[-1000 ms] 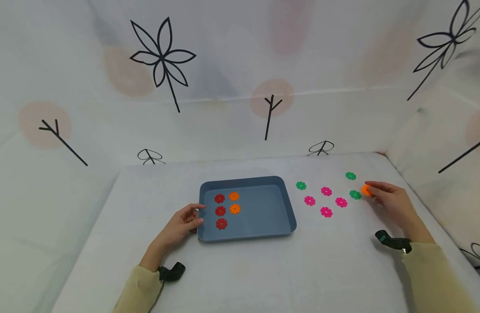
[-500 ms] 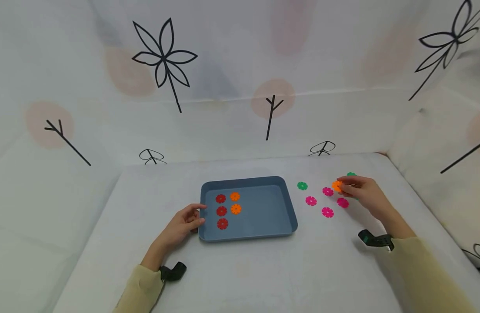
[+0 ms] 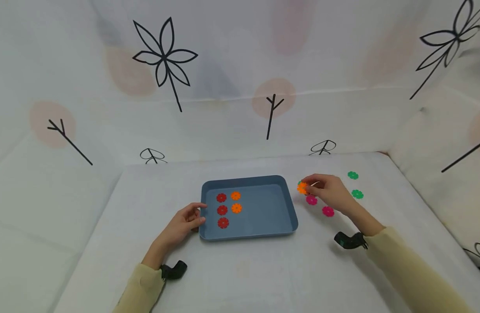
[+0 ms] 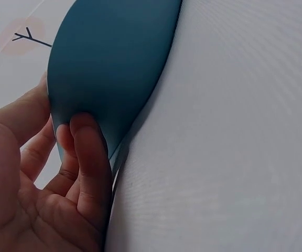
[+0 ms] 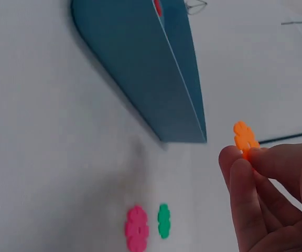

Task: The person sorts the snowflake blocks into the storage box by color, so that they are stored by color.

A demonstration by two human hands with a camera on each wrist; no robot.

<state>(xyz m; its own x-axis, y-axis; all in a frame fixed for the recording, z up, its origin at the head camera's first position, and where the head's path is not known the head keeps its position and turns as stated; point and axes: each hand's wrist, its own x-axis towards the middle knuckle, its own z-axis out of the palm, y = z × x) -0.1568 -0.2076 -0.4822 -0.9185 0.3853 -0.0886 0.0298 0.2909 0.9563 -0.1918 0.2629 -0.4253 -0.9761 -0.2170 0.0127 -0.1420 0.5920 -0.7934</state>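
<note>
My right hand (image 3: 331, 191) pinches an orange flower-shaped plastic disc (image 5: 244, 139) between thumb and fingertips, raised just right of the blue-grey tray (image 3: 267, 213). At the tray's left side, my left hand (image 3: 185, 221) holds the edge, with one finger over the rim and others curled against the outer wall (image 4: 109, 68). Inside the tray, three red discs (image 3: 222, 210) form a column at the left. Two orange discs (image 3: 236, 208) lie beside them.
Pink discs (image 3: 328, 211) lie below the right hand, which hides others. Two green discs (image 3: 357, 194) lie farther right; another green disc (image 5: 164, 220) lies by a pink one. A patterned cloth (image 3: 224, 126) rises behind the table.
My right hand has carried the orange disc leftward from the far right, over the pink discs, to near the tray's right edge. The left hand has stayed at the tray.
</note>
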